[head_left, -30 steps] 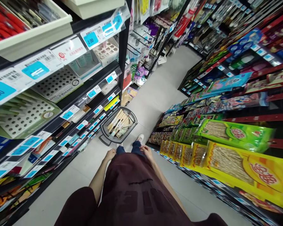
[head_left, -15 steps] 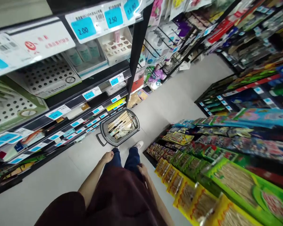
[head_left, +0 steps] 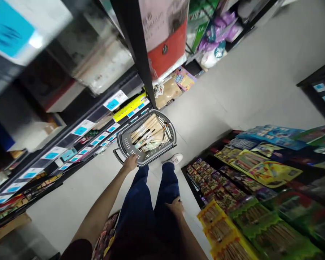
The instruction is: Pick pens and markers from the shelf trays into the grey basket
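Grey basket (head_left: 126, 141), left fingers (head_left: 133, 158) bent at its rim, grip unclear, right fingers (head_left: 170, 206) loosely parted against blue jeans (head_left: 167, 182)

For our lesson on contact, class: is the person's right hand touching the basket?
Apart. The head view shows a trouser leg and floor between the right hand and the basket.

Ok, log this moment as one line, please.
left hand: at near rim of basket | right hand: at trouser leg | basket: on floor, holding slender sticks
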Tool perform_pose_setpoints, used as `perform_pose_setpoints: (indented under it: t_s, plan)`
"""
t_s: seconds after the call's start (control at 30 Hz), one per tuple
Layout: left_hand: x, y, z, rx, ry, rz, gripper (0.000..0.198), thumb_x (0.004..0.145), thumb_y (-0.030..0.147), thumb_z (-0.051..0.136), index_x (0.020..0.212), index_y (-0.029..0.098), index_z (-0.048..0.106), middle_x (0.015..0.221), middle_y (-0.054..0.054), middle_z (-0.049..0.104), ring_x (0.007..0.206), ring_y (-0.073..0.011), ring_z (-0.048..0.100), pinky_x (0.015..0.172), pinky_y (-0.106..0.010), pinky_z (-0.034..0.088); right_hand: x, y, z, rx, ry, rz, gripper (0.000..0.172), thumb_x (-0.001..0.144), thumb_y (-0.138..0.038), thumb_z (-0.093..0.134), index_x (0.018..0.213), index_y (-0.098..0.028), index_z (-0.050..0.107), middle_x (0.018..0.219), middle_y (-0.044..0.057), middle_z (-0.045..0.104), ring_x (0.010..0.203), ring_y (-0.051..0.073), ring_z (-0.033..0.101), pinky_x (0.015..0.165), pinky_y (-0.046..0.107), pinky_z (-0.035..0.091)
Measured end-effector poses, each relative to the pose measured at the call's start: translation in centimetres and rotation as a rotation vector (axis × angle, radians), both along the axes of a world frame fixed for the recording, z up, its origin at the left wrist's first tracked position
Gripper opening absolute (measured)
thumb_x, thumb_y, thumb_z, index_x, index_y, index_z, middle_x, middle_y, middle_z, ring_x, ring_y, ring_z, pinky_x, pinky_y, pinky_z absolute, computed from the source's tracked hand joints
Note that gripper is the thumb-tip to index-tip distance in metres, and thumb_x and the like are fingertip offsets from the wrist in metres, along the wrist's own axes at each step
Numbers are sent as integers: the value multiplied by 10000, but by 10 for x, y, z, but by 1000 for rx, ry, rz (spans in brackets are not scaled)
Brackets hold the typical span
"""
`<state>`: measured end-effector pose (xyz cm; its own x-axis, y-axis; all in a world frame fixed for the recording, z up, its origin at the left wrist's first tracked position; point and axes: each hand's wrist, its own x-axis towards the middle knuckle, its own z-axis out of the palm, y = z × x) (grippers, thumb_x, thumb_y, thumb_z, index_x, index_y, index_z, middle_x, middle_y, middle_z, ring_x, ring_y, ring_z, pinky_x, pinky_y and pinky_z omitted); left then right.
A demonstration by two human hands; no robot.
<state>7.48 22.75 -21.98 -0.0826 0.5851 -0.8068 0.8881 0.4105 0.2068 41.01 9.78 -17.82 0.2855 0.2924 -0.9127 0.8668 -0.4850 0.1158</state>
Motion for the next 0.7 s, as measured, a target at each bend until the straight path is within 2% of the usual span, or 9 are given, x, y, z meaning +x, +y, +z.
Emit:
perform_pose_setpoints:
  t_s: [0.1, 0.2, 0.3, 0.37, 0.43, 0.5, 0.63, 0.7]
  plan:
    - [0, 48, -47, 41, 26, -49, 412, 903, 140, 463, 1308, 120, 533, 1241, -181, 604, 1146, -307, 582, 965, -390, 455, 0, 3, -24, -33, -115, 31, 843, 631, -436, 748, 1281, -43, 382, 1081, 327, 608, 975, 487, 649, 713, 545, 497]
    - [7, 93, -101, 76, 44, -84, 511, 905, 122, 454, 1415, 118, 424, 1314, -188, 539, 1226, -324, 519, 1006, -424, 429, 2, 11, -45, -14, -193, 69, 817, 710, -478, 692, 1316, -60, 336, 1119, 283, 578, 922, 420, 678, 754, 489, 504]
    - [20, 129, -152, 109, 95, -128, 579, 905, 120, 457, 1472, 125, 341, 1359, -200, 490, 1265, -350, 467, 996, -462, 436, 5, 19, -58, 15, -235, 108, 799, 741, -528, 653, 1339, -108, 330, 1120, 213, 571, 839, 369, 695, 718, 452, 510]
    - [31, 146, -180, 116, 139, -144, 581, 908, 122, 460, 1476, 122, 337, 1365, -204, 482, 1250, -348, 472, 980, -459, 454, 7, 24, -62, 27, -255, 124, 790, 743, -539, 647, 1342, -123, 341, 1101, 185, 575, 792, 351, 698, 682, 441, 513]
    - [42, 156, -200, 106, 162, -134, 553, 912, 112, 452, 1459, 117, 365, 1357, -200, 487, 1225, -328, 493, 975, -436, 464, 9, 26, -64, 30, -260, 113, 777, 750, -523, 637, 1352, -128, 345, 1103, 183, 573, 782, 350, 696, 663, 443, 517]
    - [52, 163, -213, 108, 187, -110, 507, 915, 94, 437, 1421, 120, 422, 1356, -193, 486, 1203, -305, 514, 970, -414, 469, 11, 25, -66, 38, -244, 62, 775, 749, -496, 632, 1372, -139, 340, 1122, 195, 567, 805, 371, 691, 672, 470, 519]
    - [61, 171, -229, 136, 255, -94, 428, 921, 85, 415, 1338, 110, 509, 1346, -210, 491, 1157, -299, 556, 943, -426, 485, 14, 14, -76, 71, -209, -156, 855, 660, -447, 699, 1414, -269, 337, 1197, 216, 538, 862, 442, 666, 732, 590, 488]
    - [63, 174, -235, 136, 264, -113, 415, 914, 81, 416, 1311, 110, 534, 1311, -210, 531, 1136, -301, 572, 941, -436, 488, 15, 7, -83, 82, -204, -206, 886, 621, -426, 723, 1413, -336, 337, 1225, 206, 528, 860, 453, 660, 725, 613, 478]
